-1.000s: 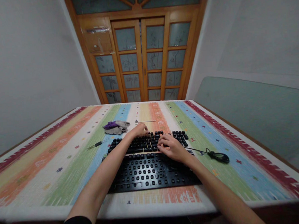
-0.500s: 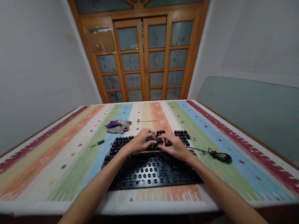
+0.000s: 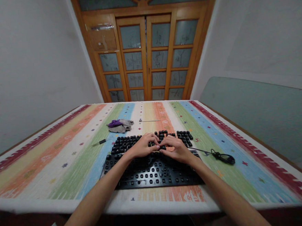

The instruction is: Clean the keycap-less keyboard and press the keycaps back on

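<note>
A black keyboard (image 3: 155,176) lies near the table's front edge, its rows of key sockets bare in the middle and a few keycaps at its upper left. Behind it, loose black keycaps (image 3: 120,144) are laid out in rows. My left hand (image 3: 144,145) is over the keyboard's back edge, fingers curled and thumb close to the index; what it pinches is hidden. Facing it, my right hand (image 3: 175,148) has thumb and index closed on a small black keycap (image 3: 162,147). The two hands' fingertips nearly meet there.
A coiled black cable (image 3: 222,157) lies to the right of the keyboard. At the left is a small tool with a black handle (image 3: 102,141). Farther back are grey and purple gloves (image 3: 119,125) and a thin metal rod (image 3: 150,120). A striped cloth (image 3: 90,131) covers the table.
My right hand's fingers have drawn together and lowered, closer to my left fingertips. The left hand stays almost in place. The whole view has shifted slightly.
</note>
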### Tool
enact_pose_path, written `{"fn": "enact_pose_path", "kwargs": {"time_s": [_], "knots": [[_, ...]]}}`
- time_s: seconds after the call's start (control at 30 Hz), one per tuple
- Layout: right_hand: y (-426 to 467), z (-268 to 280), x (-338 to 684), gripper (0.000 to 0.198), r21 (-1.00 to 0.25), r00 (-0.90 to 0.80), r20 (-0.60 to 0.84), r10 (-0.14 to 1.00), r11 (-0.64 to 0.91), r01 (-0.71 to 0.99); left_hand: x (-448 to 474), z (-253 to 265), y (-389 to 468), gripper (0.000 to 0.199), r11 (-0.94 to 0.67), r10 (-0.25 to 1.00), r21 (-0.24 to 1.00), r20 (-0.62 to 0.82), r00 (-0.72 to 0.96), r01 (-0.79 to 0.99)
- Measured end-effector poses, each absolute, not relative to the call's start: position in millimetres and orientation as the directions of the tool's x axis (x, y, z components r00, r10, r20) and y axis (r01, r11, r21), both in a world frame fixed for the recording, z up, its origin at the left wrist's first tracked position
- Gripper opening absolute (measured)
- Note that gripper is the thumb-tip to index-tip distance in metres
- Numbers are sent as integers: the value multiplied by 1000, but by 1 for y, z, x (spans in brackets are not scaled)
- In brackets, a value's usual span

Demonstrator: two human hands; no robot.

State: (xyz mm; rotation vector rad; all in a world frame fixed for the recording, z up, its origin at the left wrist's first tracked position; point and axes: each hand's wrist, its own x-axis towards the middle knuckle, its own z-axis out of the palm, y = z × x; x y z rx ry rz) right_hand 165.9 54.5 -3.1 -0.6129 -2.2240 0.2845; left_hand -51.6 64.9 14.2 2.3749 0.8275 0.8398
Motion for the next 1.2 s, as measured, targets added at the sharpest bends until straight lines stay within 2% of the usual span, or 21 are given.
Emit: {"fn": "enact_pose_path", "kwargs": {"time_s": [0.17, 0.37, 0.53, 0.83, 1.03, 1.2], "knots": [[59, -7, 171, 9, -407, -613, 574, 543, 838, 363, -55, 10, 63, 10, -696, 670, 603, 348, 656, 390], [61, -12, 172, 8, -459, -647, 478, 594, 797, 393, -54, 0, 60, 14, -715, 670, 525, 326, 667, 461], [63, -16, 172, 9, -441, -668, 419, 615, 781, 441, -50, -5, 60, 9, -708, 682, 496, 294, 670, 502], [64, -17, 173, 11, -458, -665, 408, 626, 770, 444, -46, -3, 54, 8, -710, 687, 471, 300, 662, 524], [66, -19, 172, 10, -491, -664, 339, 667, 727, 481, -42, -2, 52, 7, -716, 684, 447, 297, 666, 536], [67, -18, 172, 9, -451, -686, 335, 645, 749, 484, -42, -3, 51, 7, -716, 685, 428, 281, 672, 551]]}}
